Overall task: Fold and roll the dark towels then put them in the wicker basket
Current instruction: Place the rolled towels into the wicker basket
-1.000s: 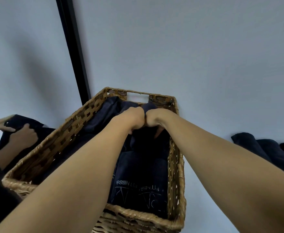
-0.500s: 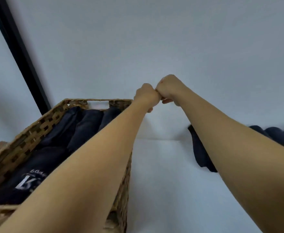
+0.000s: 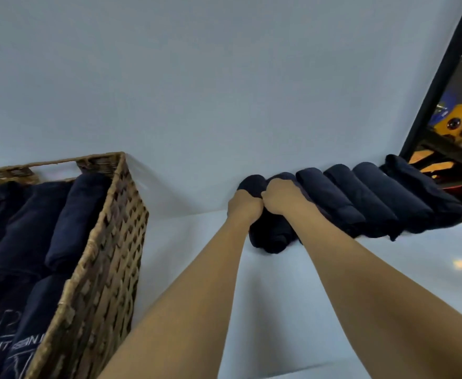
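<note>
left hand, right hand gripping leftmost towel rolls, wicker basket well apart

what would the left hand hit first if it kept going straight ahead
The left hand grips the end rolled towel; going on, it would likely press that into the wall behind, though depth is unclear.

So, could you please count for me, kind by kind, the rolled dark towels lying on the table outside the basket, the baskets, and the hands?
6 dark navy rolled towels on the white table
1 brown woven wicker basket
2 bare hands, left hand and right hand, gripping the row's left end
Total: 9
</note>
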